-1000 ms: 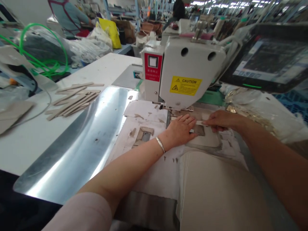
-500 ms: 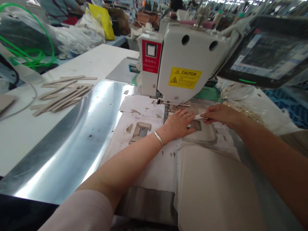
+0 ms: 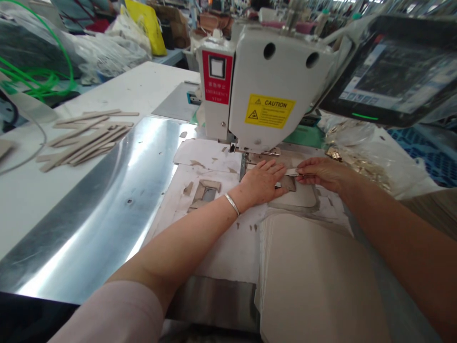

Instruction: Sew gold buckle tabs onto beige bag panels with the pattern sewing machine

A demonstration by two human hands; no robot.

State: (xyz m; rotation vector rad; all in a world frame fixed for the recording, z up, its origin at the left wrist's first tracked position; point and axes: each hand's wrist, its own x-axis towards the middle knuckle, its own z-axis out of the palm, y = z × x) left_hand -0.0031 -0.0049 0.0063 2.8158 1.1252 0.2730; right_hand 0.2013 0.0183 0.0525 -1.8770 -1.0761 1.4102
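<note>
My left hand lies flat, fingers outstretched, over the work plate below the sewing machine head. Just right of it, my right hand pinches the end of a narrow pale strip. The strip's other end reaches to my left fingertips, where part of it is hidden. Beneath both hands is a beige panel with rounded corners, with a small dark rectangular opening near the left thumb. Closer to me sits a stack of beige panels.
Loose beige strips lie on the white table at left, beyond a shiny metal sheet. A control screen overhangs the right side. Below it, a plastic bag holds small gold-coloured metal pieces.
The camera view has shifted slightly, moving the scene a little left and up. My left hand stays flat in place, and my right hand still pinches the strip, which now looks more level.
</note>
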